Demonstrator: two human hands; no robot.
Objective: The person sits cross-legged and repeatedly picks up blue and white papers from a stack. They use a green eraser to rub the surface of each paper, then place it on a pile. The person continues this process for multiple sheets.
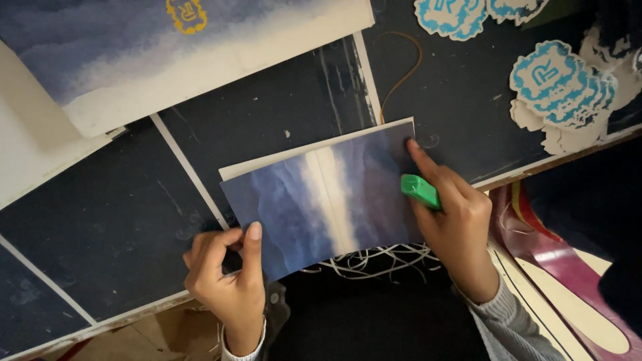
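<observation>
Card (321,200) lies long axis L–R btwn hands: left hand (224,274) pinches its bottom-left corner, right hand (455,220) clamps green marker (420,190), forefinger on top-right corner.

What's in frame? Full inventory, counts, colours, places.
folded card: 1, blue-purple cloud print with white centre band, middle
green tool: 1, green, on card's right edge
large printed sheet: 1, blue-white with yellow emblem, top left
sticker cutouts: several, blue-white, top right
rubber band: 1, orange-brown, top centre
paper trimmings: a tangle, white, below card
work board: 1, dark with white lines
left hand: pinching card's lower left corner
right hand: holding green tool, forefinger on card
</observation>
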